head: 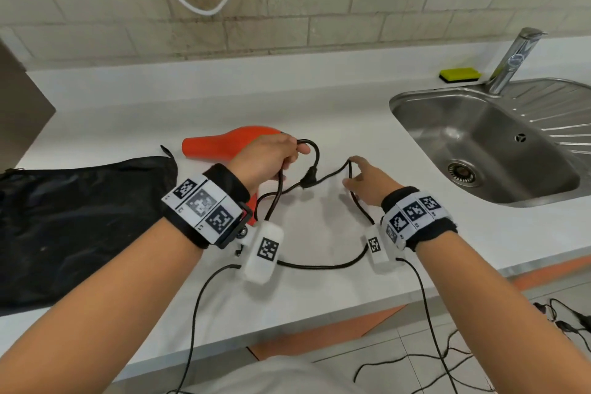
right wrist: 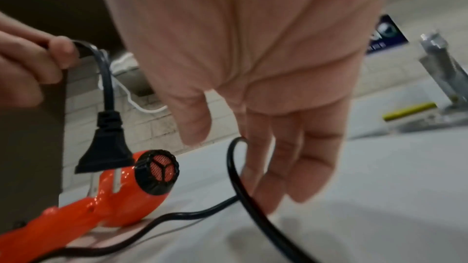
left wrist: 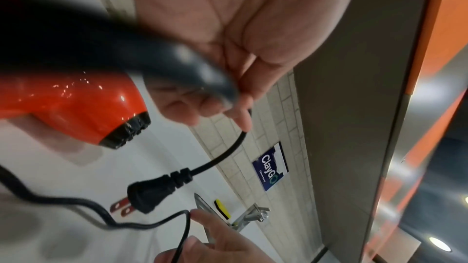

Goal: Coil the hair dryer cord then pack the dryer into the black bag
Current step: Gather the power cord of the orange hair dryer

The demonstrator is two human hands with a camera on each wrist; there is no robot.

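Left hand (head: 268,155) grips cord (head: 319,265) above white counter (head: 192,99) beside sink (head: 479,125).

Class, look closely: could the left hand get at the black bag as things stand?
Probably yes, once freed: the black bag lies just beside the left hand with nothing between, but that hand grips the cord.

A white countertop (head: 319,105) carries an orange hair dryer (head: 230,142), a black bag (head: 80,227) and a yellow sponge (head: 460,75) beside its steel sink (head: 415,99).
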